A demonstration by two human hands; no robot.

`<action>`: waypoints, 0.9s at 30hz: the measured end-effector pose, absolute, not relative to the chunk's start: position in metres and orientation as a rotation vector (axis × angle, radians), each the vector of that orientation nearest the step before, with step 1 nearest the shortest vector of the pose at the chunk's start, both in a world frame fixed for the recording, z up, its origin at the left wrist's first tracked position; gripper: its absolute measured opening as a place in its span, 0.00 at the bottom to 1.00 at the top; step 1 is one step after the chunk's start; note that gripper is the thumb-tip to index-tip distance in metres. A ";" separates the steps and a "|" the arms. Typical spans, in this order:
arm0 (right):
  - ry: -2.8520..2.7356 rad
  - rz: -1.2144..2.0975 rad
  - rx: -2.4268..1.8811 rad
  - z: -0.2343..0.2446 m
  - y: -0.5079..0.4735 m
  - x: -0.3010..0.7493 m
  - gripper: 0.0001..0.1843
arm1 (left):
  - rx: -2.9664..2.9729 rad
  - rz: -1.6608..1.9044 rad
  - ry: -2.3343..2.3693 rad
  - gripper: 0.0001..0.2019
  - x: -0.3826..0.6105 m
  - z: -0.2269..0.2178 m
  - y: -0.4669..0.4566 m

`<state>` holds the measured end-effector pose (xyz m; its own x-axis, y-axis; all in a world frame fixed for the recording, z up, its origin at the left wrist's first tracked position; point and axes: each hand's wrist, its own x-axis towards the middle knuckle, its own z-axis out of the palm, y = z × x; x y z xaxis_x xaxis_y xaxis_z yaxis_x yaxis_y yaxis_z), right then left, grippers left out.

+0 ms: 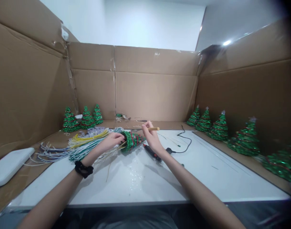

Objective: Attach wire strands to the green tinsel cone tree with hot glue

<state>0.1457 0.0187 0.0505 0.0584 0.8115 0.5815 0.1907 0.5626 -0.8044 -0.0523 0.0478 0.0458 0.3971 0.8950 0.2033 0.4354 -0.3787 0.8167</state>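
A small green tinsel Christmas tree (132, 141) with red trim lies tilted on its side, its wide base toward my left hand. My left hand (115, 140) is closed at the rim of that base, the fingertips partly hidden inside it. My right hand (149, 132) is closed around a short tan stick-like handle (155, 128) beside the tree's tip; its working end is hidden by my fingers. Below my right hand, a black glue gun (152, 153) with a red-orange nozzle lies on the white board (131, 187).
Bundles of green and white wires (84, 149) and yellow wires (85, 137) lie to the left. Several finished trees (218, 128) stand on the right, and 3 more (87, 118) at back left. A cable (189, 143) curves across the board. Cardboard walls (155, 92) enclose the table.
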 end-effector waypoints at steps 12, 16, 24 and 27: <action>-1.578 0.561 -0.803 0.046 0.006 0.139 0.18 | 1.716 0.925 1.026 0.14 -0.037 0.032 0.037; -1.537 0.552 -0.821 0.042 0.011 0.138 0.20 | 1.691 0.908 0.951 0.12 -0.040 0.027 0.043; -1.554 0.522 -0.829 0.039 0.013 0.138 0.20 | 1.691 0.908 0.913 0.12 -0.040 0.024 0.043; -1.556 0.518 -0.828 0.039 0.013 0.138 0.20 | 1.687 0.906 0.885 0.12 -0.041 0.020 0.047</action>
